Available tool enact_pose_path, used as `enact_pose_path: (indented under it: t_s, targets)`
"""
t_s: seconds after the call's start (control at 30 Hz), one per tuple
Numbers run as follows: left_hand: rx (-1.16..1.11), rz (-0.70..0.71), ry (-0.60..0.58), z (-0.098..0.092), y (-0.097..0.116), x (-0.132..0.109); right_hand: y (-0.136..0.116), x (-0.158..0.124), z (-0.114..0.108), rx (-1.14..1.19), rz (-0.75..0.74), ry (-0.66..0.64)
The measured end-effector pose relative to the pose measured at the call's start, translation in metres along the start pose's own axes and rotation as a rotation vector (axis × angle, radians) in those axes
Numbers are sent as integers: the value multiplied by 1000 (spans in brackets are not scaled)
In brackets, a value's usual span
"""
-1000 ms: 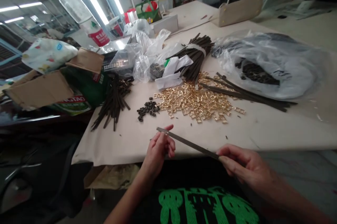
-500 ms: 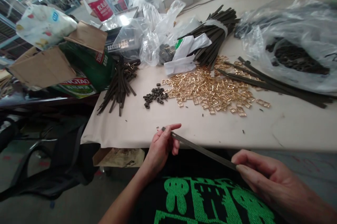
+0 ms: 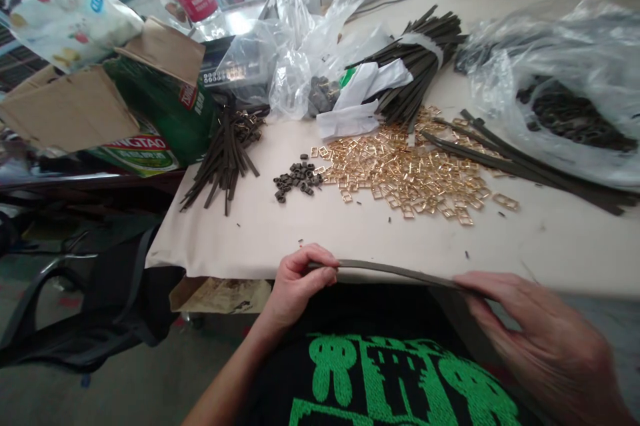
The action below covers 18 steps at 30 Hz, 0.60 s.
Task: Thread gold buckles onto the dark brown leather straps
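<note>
Nearest, the left hand point(image 3: 300, 283) pinches one end of a flat, dark grey-brown strap point(image 3: 395, 271) and the right hand point(image 3: 537, 329) grips it farther right, so it spans the gap between them at the near edge of the pale beige desk point(image 3: 240, 246). Beyond lie small blackish loops point(image 3: 299, 178) on the left beside a broad heap of gold rectangular metal buckles point(image 3: 400, 176), then a banded bundle of dark flat strips point(image 3: 420, 76).
</note>
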<state>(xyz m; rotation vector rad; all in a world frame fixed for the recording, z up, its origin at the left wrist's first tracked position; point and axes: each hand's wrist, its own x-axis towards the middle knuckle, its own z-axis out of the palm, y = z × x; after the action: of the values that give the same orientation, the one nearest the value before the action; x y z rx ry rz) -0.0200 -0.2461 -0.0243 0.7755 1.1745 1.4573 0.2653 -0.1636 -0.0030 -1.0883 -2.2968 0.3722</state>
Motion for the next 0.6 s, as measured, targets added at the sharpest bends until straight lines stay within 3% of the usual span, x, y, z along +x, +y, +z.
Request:
enact_pose_path:
  t_s: [0.13, 0.3, 0.6]
  targets:
    - [70, 88, -80, 1, 4, -4, 1, 0, -3, -117, 22, 33]
    - [146, 159, -81, 6, 8, -4, 3, -4, -3, -130, 65, 35]
    - [140, 82, -75, 10, 9, -9, 11, -16, 9, -79, 29, 39]
